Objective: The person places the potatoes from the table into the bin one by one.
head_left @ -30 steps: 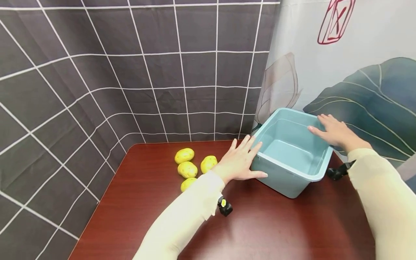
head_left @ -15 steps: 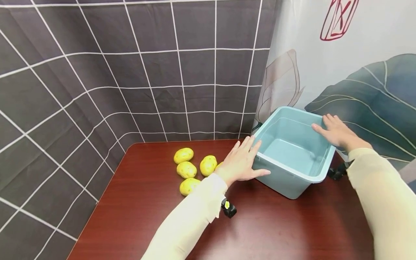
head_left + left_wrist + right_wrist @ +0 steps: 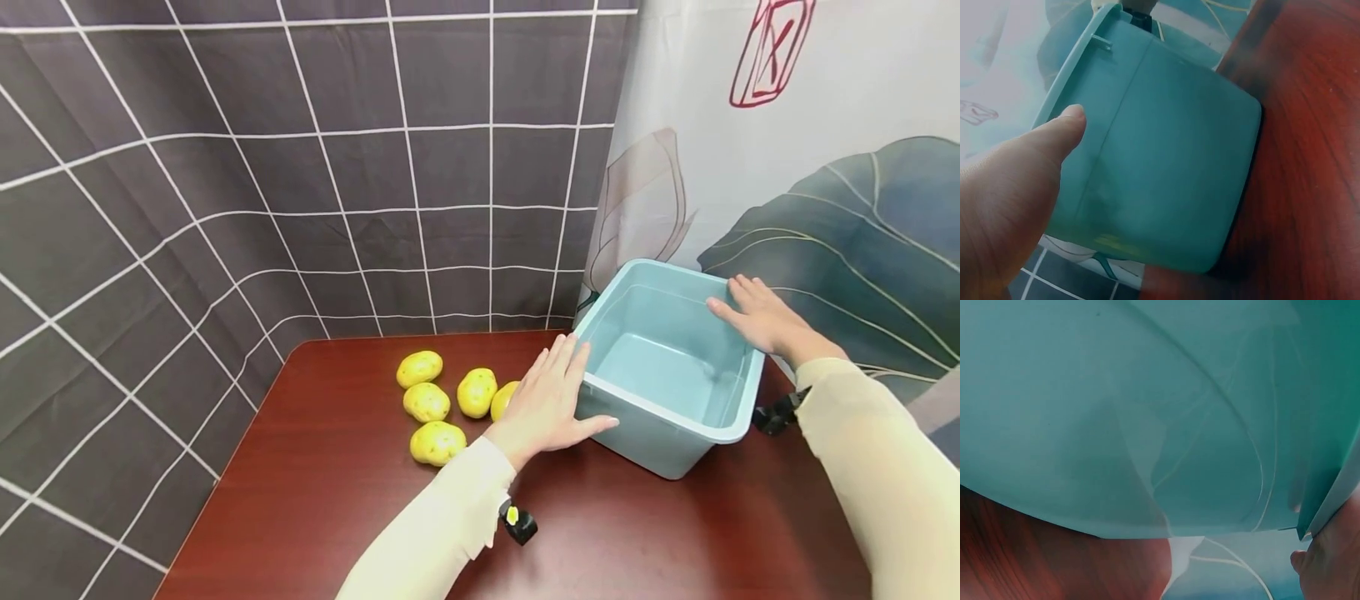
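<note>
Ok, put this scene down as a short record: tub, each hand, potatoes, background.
tub: light blue, upright on the table
left hand: fingers straight, at the tub's left side
right hand: fingers straight, at the tub's right side
potatoes: five visible, left of the tub, one partly behind the left hand
background: dark checked curtain, pale printed curtain on the right

1. Potatoes [image 3: 427, 403]: five in sight — one partly hidden.
2. Bin [image 3: 645, 437]: one.
3. Left hand [image 3: 542, 406] and right hand [image 3: 757, 312]: two in all.
4. Sleeves [image 3: 442, 525]: two.
5. Black wrist devices [image 3: 519, 525]: two, one per arm.
6. Table [image 3: 315, 517]: one.
7. Cloths [image 3: 453, 167]: two — one gridded, one patterned.
</note>
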Action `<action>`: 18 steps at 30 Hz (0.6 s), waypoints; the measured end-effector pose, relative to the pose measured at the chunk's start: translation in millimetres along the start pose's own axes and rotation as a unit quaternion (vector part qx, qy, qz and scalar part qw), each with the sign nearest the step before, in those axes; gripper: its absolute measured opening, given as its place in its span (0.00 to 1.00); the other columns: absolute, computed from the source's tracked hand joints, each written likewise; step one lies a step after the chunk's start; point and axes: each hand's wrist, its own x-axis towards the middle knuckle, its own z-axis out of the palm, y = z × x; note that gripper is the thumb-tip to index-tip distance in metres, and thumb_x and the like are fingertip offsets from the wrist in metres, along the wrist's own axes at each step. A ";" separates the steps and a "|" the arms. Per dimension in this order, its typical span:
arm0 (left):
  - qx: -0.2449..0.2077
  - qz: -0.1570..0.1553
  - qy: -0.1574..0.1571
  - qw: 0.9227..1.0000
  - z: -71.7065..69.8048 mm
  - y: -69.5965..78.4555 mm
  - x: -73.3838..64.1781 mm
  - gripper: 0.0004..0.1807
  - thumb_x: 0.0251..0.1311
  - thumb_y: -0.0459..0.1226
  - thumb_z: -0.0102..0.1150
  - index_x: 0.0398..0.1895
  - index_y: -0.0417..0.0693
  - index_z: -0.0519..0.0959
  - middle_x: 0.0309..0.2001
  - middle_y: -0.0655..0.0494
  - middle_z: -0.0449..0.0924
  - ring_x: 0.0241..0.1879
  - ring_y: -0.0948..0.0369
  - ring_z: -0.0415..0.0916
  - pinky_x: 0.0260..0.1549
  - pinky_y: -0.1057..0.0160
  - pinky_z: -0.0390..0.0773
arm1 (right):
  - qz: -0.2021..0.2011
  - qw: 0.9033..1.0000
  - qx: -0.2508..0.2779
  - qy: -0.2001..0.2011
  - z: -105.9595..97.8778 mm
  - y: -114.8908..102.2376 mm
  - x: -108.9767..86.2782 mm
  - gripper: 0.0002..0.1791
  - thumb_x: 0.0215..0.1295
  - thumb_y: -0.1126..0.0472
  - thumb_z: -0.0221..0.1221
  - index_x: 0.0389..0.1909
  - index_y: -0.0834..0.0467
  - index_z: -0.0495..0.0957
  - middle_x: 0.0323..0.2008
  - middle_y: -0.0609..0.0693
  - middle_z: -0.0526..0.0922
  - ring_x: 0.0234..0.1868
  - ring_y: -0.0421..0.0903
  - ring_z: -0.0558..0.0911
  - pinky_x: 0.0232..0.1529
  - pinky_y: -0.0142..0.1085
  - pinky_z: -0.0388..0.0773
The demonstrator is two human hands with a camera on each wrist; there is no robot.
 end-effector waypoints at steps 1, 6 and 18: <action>0.000 0.003 0.006 1.000 0.1 0.4 -3.1 0.57 0.52 0.74 0.44 0.76 0.45 0.49 0.75 0.48 0.46 0.74 0.54 0.41 0.71 0.59 0.42 | -0.002 1.000 0.000 -0.001 1.0 -1.2 -0.8 0.51 0.70 0.31 0.31 0.72 0.70 0.31 0.71 0.71 0.27 0.70 0.68 0.25 0.63 0.67 0.28; -0.003 0.016 0.026 1.000 -2.4 0.5 -15.8 0.57 0.53 0.72 0.46 0.75 0.42 0.49 0.75 0.47 0.49 0.74 0.53 0.44 0.70 0.58 0.45 | -0.008 1.000 0.005 -0.003 2.4 -8.7 -3.5 0.51 0.70 0.31 0.33 0.72 0.68 0.32 0.72 0.69 0.28 0.70 0.66 0.25 0.63 0.67 0.28; -0.035 0.054 0.073 0.995 -3.9 -4.3 -48.9 0.55 0.55 0.68 0.51 0.74 0.39 0.52 0.72 0.47 0.56 0.74 0.54 0.46 0.69 0.57 0.51 | -0.035 0.999 -0.003 -0.010 11.1 -25.0 -6.1 0.48 0.71 0.33 0.34 0.74 0.66 0.33 0.73 0.67 0.31 0.71 0.63 0.26 0.64 0.66 0.28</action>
